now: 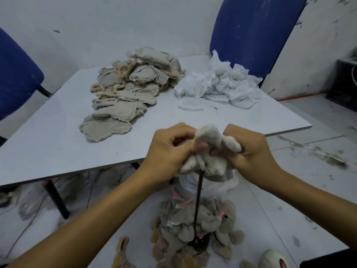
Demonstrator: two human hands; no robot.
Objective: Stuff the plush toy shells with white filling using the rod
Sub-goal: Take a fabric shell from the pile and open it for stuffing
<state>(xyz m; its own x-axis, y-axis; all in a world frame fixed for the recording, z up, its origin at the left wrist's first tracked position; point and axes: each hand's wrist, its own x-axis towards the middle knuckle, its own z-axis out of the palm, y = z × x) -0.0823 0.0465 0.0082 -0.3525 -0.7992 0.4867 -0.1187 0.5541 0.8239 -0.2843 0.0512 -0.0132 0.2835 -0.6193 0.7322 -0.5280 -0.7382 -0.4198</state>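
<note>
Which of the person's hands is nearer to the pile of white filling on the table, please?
Right. The right hand grips the plush shell below the white filling; the left hand grips it further left.

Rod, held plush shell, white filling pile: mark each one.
rod (198,200), head view, mid-shaft.
plush shell (214,140), head view, upper fuzzy fold.
white filling pile (218,84), head view, centre.

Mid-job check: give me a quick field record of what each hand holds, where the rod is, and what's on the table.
left hand: left hand grips the plush shell
right hand: right hand grips the same shell
rod: dark rod stands upright on a floor base, top end under the shell
table: table bears a beige shell pile and a white filling pile
floor: plush pieces heap around the rod base
</note>
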